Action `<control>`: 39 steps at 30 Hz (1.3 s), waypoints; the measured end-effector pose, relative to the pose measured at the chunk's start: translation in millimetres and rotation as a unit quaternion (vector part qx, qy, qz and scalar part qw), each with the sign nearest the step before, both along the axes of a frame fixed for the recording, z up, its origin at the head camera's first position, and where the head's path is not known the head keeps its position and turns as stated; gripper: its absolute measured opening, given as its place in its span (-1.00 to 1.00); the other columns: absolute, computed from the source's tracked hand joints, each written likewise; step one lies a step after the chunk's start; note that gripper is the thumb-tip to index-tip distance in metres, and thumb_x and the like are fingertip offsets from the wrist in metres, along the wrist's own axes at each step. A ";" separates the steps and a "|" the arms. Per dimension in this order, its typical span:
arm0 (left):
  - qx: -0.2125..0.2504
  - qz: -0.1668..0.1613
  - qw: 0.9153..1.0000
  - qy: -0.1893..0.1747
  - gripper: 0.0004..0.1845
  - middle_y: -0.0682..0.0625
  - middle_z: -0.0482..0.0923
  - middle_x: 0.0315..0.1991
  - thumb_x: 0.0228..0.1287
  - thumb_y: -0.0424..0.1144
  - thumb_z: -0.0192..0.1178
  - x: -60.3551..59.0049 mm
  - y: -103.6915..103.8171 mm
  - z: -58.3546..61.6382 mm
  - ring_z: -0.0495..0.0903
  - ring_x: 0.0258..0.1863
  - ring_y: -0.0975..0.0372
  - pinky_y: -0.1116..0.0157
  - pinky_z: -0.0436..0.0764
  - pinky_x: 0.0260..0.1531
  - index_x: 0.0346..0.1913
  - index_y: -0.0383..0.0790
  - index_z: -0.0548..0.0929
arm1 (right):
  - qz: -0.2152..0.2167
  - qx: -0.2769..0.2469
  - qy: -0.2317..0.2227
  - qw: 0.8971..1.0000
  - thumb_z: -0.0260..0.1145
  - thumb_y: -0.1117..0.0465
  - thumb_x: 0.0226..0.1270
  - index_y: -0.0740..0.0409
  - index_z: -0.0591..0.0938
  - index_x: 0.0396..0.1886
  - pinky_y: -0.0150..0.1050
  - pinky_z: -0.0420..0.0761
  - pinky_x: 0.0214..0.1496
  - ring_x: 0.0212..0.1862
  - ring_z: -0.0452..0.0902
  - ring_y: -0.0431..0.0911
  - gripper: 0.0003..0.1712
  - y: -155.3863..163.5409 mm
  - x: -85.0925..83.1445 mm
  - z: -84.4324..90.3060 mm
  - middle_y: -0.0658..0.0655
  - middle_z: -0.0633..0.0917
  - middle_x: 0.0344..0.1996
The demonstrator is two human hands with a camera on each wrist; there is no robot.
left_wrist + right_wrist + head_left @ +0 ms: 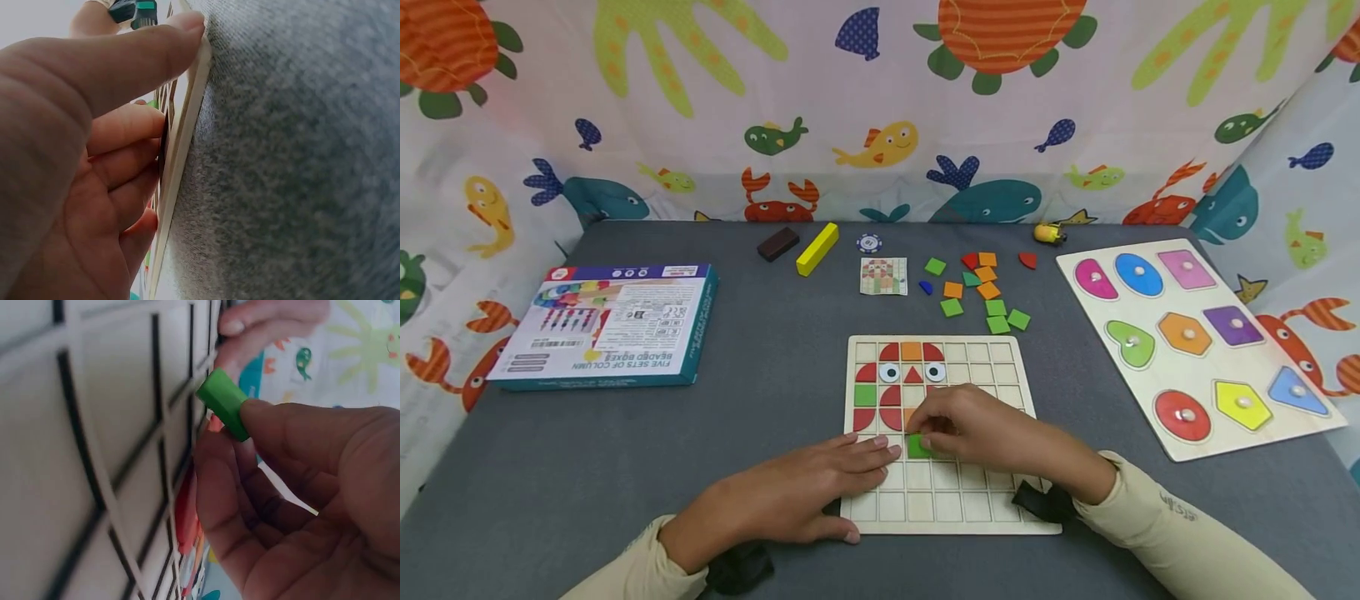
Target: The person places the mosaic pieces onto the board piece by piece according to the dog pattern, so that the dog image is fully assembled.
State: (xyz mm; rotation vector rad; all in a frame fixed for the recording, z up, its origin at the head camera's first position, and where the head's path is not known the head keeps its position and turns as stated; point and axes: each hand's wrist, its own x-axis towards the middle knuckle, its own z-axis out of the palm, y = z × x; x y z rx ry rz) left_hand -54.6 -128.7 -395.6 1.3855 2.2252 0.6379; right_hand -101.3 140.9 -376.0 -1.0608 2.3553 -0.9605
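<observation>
A wooden grid board (895, 505) lies on the table, its upper left squares filled with red, orange and green tiles and two eye tiles (889, 372). My right hand (981, 429) pinches a green square tile (224, 403) between thumb and finger, tilted over a square below the red and orange tiles. In the right wrist view the tile stands out from the fingertips near the grid. My left hand (808, 487) rests on the board's left edge with fingers extended; the left wrist view shows its thumb (144, 62) along the board's rim.
Loose green, orange, red and blue tiles (988, 291) lie beyond the board, beside a small pattern card (883, 276). A shape puzzle board (1180, 447) is at right, a box (610, 325) at left. A yellow block (817, 249), dark block (778, 244) and chip (869, 243) lie behind.
</observation>
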 end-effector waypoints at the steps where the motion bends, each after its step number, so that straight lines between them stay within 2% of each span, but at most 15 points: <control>1: 0.001 -0.001 1.000 0.001 -0.25 0.01 0.04 0.52 0.30 -0.04 0.27 -0.4 -0.2 -0.3 0.01 0.48 0.18 0.15 0.02 0.43 0.45 -0.26 0.28 | -0.001 0.006 0.011 1.000 0.32 0.41 0.26 0.14 0.74 -0.21 -0.32 0.58 -0.23 -0.32 0.50 -0.28 -0.83 -1.7 0.8 -1.5 -0.13 0.67 -0.33; 6: -0.002 -0.002 1.000 0.000 -0.25 0.01 0.04 0.52 0.30 -0.03 0.27 -1.7 -0.6 0.1 0.01 0.48 0.19 0.17 0.02 0.43 0.46 -0.24 0.27 | -0.011 0.035 0.087 0.996 0.40 0.38 0.20 0.12 0.73 -0.26 -0.31 0.58 -0.16 -0.26 0.51 -0.27 -0.86 -6.9 5.6 -5.7 -0.11 0.62 -0.34; 10: -0.003 0.001 1.000 -0.003 -0.24 0.02 0.05 0.51 0.29 -0.03 0.27 -2.0 -0.9 0.4 0.01 0.48 0.20 0.16 0.03 0.43 0.46 -0.23 0.27 | -0.022 0.037 0.111 0.993 0.44 0.32 0.19 0.10 0.74 -0.27 -0.33 0.57 -0.21 -0.27 0.49 -0.24 -0.88 -5.0 1.6 -3.2 -0.11 0.60 -0.34; 12: -0.002 0.003 1.000 -0.005 -0.25 0.03 0.05 0.51 0.30 -0.03 0.27 -1.8 -0.8 0.1 0.01 0.48 0.20 0.16 0.03 0.43 0.46 -0.22 0.27 | -0.041 0.031 0.105 0.993 0.43 0.29 0.22 0.08 0.74 -0.27 -0.31 0.57 -0.21 -0.27 0.49 -0.23 -0.91 0.8 -7.2 -0.3 -0.13 0.62 -0.34; 14: 0.000 0.005 1.000 -0.006 -0.25 0.04 0.06 0.51 0.30 -0.02 0.27 -1.4 -0.8 -0.4 0.00 0.48 0.20 0.16 0.03 0.42 0.46 -0.22 0.27 | -0.075 0.023 0.102 0.992 0.41 0.28 0.25 0.09 0.75 -0.26 -0.27 0.57 -0.23 -0.29 0.49 -0.21 -0.92 10.2 -19.7 2.6 -0.13 0.63 -0.35; 16: 0.004 0.005 1.000 -0.003 -0.25 0.03 0.07 0.51 0.30 -0.02 0.27 -1.1 -0.7 -0.9 0.01 0.48 0.19 0.15 0.04 0.42 0.46 -0.22 0.27 | -0.114 0.020 0.105 0.988 0.37 0.29 0.28 0.13 0.76 -0.21 -0.20 0.58 -0.18 -0.22 0.51 -0.17 -0.89 23.1 -34.6 3.5 -0.08 0.65 -0.31; 21: 0.007 0.002 1.000 -0.003 -0.23 0.02 0.06 0.51 0.29 -0.04 0.28 -1.3 -0.3 -1.0 -0.01 0.49 0.18 0.15 0.04 0.42 0.47 -0.23 0.25 | -0.216 0.039 0.121 0.968 0.30 0.36 0.32 0.28 0.71 -0.03 0.07 0.49 0.01 0.03 0.41 0.13 -0.75 58.9 -69.8 1.4 0.23 0.63 -0.07; 25: 0.004 -0.002 1.000 -0.004 -0.22 0.01 0.05 0.51 0.29 -0.04 0.28 -1.8 0.0 -1.2 -0.01 0.49 0.17 0.16 0.03 0.43 0.47 -0.25 0.24 | -0.281 0.089 0.123 0.948 0.32 0.34 0.29 0.36 0.62 0.12 0.23 0.34 0.14 0.16 0.29 0.30 -0.60 82.6 -89.0 -1.9 0.42 0.52 0.09; 28: 0.001 -0.004 1.000 -0.005 -0.22 0.01 0.05 0.51 0.29 -0.03 0.28 -1.5 -0.4 -1.1 -0.01 0.49 0.17 0.16 0.03 0.43 0.47 -0.24 0.24 | -0.293 0.129 0.107 0.941 0.33 0.30 0.29 0.40 0.57 0.17 0.23 0.38 0.15 0.14 0.34 0.29 -0.53 94.4 -97.6 -4.5 0.44 0.52 0.08; 31: -0.003 -0.007 1.000 -0.002 -0.22 0.02 0.05 0.51 0.29 -0.02 0.27 -0.6 -1.3 -1.3 -0.01 0.49 0.17 0.16 0.03 0.42 0.47 -0.23 0.24 | -0.280 0.148 0.089 0.944 0.33 0.30 0.30 0.41 0.59 0.13 0.17 0.48 0.05 0.01 0.44 0.22 -0.56 100.6 -101.5 -6.1 0.40 0.58 -0.03; 39: -0.008 -0.017 0.999 0.027 -0.25 0.01 0.03 0.52 0.34 0.01 0.22 0.2 -3.1 -1.5 -0.02 0.49 0.18 0.16 0.05 0.42 0.47 -0.22 0.24 | -0.277 0.135 0.076 0.948 0.32 0.35 0.28 0.31 0.71 -0.13 -0.04 0.49 -0.22 -0.22 0.44 0.07 -0.81 100.6 -99.4 -1.7 0.23 0.60 -0.28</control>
